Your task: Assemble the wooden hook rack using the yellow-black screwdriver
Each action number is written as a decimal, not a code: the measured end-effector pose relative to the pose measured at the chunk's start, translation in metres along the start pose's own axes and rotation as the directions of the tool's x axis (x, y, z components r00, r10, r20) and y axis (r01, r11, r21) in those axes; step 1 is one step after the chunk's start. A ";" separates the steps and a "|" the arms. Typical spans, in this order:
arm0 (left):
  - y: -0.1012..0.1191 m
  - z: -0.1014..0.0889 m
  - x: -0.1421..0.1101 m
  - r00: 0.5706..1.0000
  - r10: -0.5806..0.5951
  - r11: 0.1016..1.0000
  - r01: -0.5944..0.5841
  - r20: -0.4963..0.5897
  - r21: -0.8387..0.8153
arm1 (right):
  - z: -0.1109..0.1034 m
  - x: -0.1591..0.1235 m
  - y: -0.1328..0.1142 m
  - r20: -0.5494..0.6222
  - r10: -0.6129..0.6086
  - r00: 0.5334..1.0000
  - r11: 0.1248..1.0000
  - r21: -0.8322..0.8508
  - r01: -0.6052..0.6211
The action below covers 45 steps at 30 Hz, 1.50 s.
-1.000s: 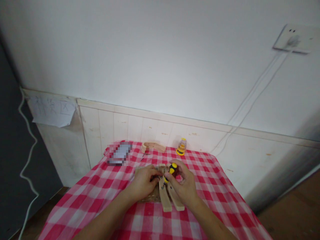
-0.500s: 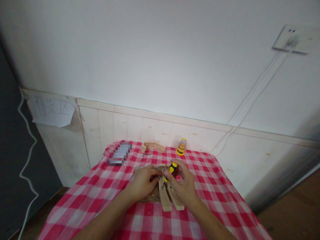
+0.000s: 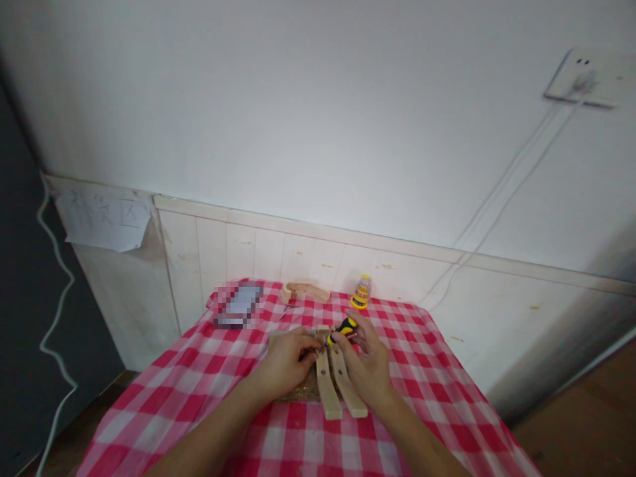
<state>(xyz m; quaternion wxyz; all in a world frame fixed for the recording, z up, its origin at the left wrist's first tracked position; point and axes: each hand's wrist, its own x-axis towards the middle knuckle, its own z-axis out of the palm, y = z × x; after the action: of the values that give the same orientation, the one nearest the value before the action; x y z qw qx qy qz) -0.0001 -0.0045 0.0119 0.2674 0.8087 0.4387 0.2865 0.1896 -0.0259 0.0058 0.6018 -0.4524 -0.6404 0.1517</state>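
Note:
My right hand [image 3: 368, 361] is closed around a yellow and black screwdriver [image 3: 342, 329], which leans up to the right. Its lower end is at the far part of two curved pale wooden pieces [image 3: 330, 396] that lie side by side. Dark screws or holes dot these pieces. My left hand [image 3: 291, 358] is closed, thumb and fingertips together at the left wooden piece near the screwdriver's lower end; what they pinch is hidden. Under the hands and the wood lies a brown, shiny, tape-like block [image 3: 298, 391].
Against the panelled wall at the back of the checked tablecloth [image 3: 288, 437] are a curved wooden piece [image 3: 311, 290] and a yellow-capped clear container [image 3: 361, 293]. A small dark thin item [image 3: 288, 308] lies in front of that wood. A blurred phone-like slab [image 3: 238, 306] is at the back left.
The screwdriver has tipped further to the right and its lower end has come away from the nearer screw spot on the left wooden piece. My left hand is nearly still.

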 end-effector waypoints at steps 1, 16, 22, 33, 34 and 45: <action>0.001 0.000 0.000 1.000 0.001 1.000 -0.001 0.002 -0.001 | 0.000 0.000 0.001 0.006 -0.005 1.000 1.000 -0.005 0.005; 0.000 0.000 0.000 1.000 -0.006 1.000 0.006 0.006 -0.009 | -0.007 0.004 -0.009 0.160 -0.077 0.984 0.994 -0.066 0.089; 0.001 0.000 0.000 1.000 0.002 1.000 -0.002 0.015 0.009 | -0.005 0.004 -0.004 0.104 -0.059 0.993 0.997 -0.038 0.063; -0.001 0.000 0.000 1.000 0.002 1.000 -0.002 0.015 0.023 | -0.001 0.007 -0.014 0.059 -0.044 0.997 0.999 -0.023 0.046; 0.000 0.000 0.000 1.000 0.003 1.000 -0.003 0.019 0.025 | -0.001 0.007 -0.013 0.052 -0.041 0.998 0.999 -0.024 0.042; 0.003 -0.002 -0.001 1.000 -0.009 1.000 0.008 0.017 0.025 | -0.001 0.002 -0.002 0.038 -0.011 0.999 1.000 -0.015 0.012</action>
<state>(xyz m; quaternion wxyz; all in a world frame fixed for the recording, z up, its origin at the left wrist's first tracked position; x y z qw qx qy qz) 0.0000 -0.0059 0.0145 0.2622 0.8125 0.4434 0.2730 0.1900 -0.0263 0.0089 0.5869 -0.4502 -0.6555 0.1520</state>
